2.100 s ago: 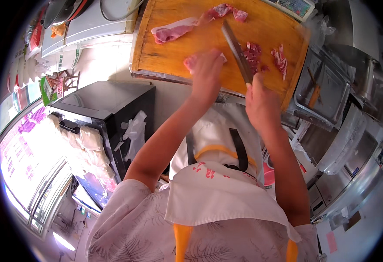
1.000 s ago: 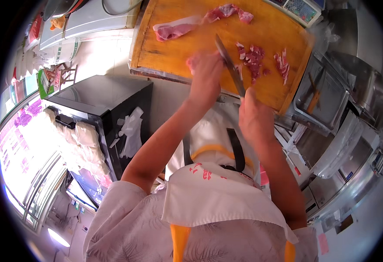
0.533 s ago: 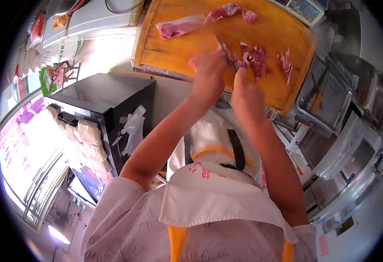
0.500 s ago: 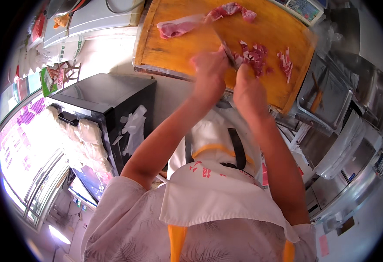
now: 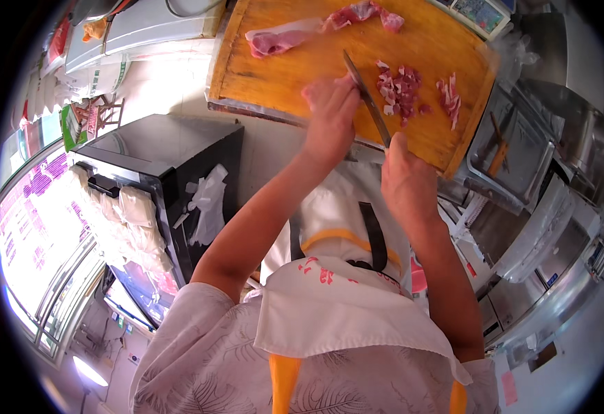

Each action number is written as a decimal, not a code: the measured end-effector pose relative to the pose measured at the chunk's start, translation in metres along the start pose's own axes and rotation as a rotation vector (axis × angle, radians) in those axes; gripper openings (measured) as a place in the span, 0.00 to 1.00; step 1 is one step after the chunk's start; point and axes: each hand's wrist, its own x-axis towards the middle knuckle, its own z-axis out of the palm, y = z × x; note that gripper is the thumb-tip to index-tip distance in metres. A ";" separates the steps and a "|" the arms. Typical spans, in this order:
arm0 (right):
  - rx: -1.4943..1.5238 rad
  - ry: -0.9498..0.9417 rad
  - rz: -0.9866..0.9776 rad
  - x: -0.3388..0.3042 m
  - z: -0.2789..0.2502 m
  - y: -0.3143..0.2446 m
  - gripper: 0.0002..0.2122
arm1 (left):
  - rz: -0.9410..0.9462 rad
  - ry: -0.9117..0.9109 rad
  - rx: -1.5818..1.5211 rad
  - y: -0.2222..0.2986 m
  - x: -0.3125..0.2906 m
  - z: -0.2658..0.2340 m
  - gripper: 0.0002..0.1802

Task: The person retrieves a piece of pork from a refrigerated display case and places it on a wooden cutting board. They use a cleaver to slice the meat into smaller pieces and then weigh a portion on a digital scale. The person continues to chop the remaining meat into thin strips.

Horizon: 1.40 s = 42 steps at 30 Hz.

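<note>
My right hand (image 5: 410,181) is closed round the handle of a knife (image 5: 369,102), whose blade points away from me across the wooden cutting board (image 5: 260,86). My left hand (image 5: 332,110) has its fingers curled down on a piece of raw meat, mostly hidden beneath them, with the blade right beside the fingertips. To the right of the blade lies a heap of small cut meat pieces (image 5: 401,90). Farther right is a second small pile of meat strips (image 5: 449,101). A long uncut strip of meat (image 5: 274,43) with pale fat stretches along the board's far side.
A clear plastic tray (image 5: 485,148) with a wooden-handled tool in it stands right of the board. On the left is a dark box-shaped appliance (image 5: 171,148) with white plastic bags hanging on it. A framed panel (image 5: 481,15) sits at the board's far right corner.
My right hand has drawn the knife back toward me and a little right, so the blade shows clearly. My left hand stays at nearly the same spot on the meat.
</note>
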 end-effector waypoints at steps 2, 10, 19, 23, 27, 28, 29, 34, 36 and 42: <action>0.016 -0.040 0.011 0.000 0.002 0.001 0.17 | -0.007 -0.015 -0.008 -0.001 -0.003 0.000 0.15; 0.088 0.142 -0.036 0.055 0.027 -0.001 0.14 | -0.010 -0.057 -0.030 -0.005 -0.002 -0.003 0.17; 0.116 0.080 -0.023 0.022 -0.007 0.000 0.14 | -0.075 -0.022 -0.038 0.005 0.003 -0.009 0.14; 0.069 -0.022 0.041 0.007 -0.003 -0.010 0.14 | -0.049 -0.037 0.012 0.006 0.003 -0.008 0.20; 0.129 -0.029 0.005 0.005 0.005 -0.005 0.13 | -0.062 -0.035 -0.040 0.008 0.001 -0.008 0.16; 0.120 -0.040 0.000 0.007 0.002 -0.007 0.14 | -0.069 -0.043 -0.038 0.007 0.000 -0.008 0.17; 0.111 -0.052 -0.006 0.009 0.002 -0.009 0.15 | -0.072 -0.043 -0.046 0.007 -0.001 -0.008 0.18; 0.060 0.051 0.010 0.043 0.027 -0.013 0.15 | -0.060 -0.061 -0.035 0.001 0.000 -0.006 0.23; 0.108 0.106 -0.014 0.049 0.031 -0.009 0.16 | -0.061 -0.064 -0.077 0.001 -0.001 -0.011 0.22; 0.156 0.118 -0.085 0.030 0.008 -0.001 0.16 | 0.006 0.002 -0.011 -0.002 -0.003 -0.011 0.21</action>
